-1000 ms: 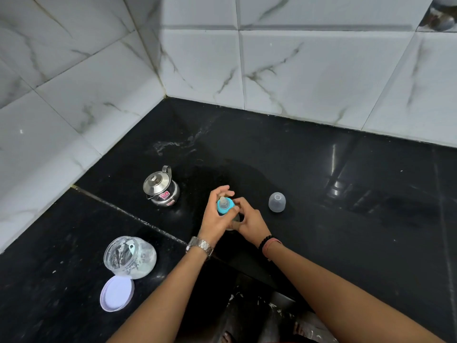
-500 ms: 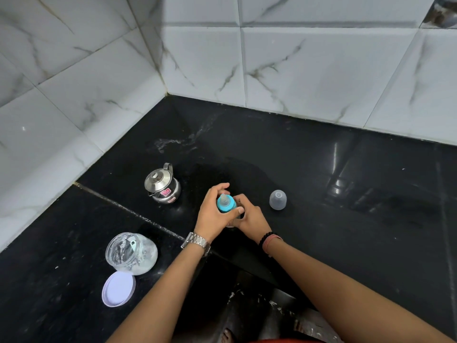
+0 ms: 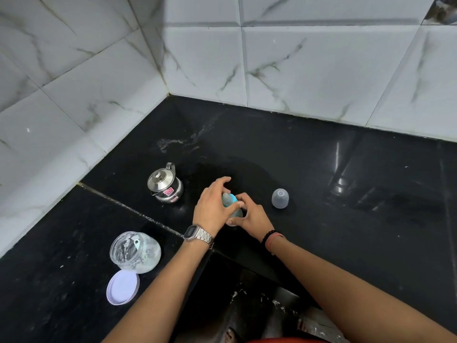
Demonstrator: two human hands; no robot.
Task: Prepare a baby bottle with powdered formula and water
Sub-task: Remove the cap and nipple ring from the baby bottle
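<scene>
A baby bottle [image 3: 234, 213] with a blue collar and clear teat [image 3: 228, 199] stands on the black counter [image 3: 346, 219] at centre. My left hand [image 3: 212, 206] curls round the blue collar from the left. My right hand [image 3: 252, 215] grips the bottle body from the right; most of the body is hidden by the fingers. The bottle's clear dome cap [image 3: 280, 198] stands apart to the right. A clear jar of white powder [image 3: 135, 252] with a scoop inside sits open at front left, its white lid [image 3: 123, 287] lying beside it.
A small steel kettle [image 3: 165, 183] with its lid on stands left of the bottle. White marble tiles [image 3: 321, 70] wall the counter at the back and left. The counter's front edge runs just below my wrists, with the floor beneath.
My left hand has turned on the blue collar, fingers shifting round it. The bottle and my right hand stay in place.
</scene>
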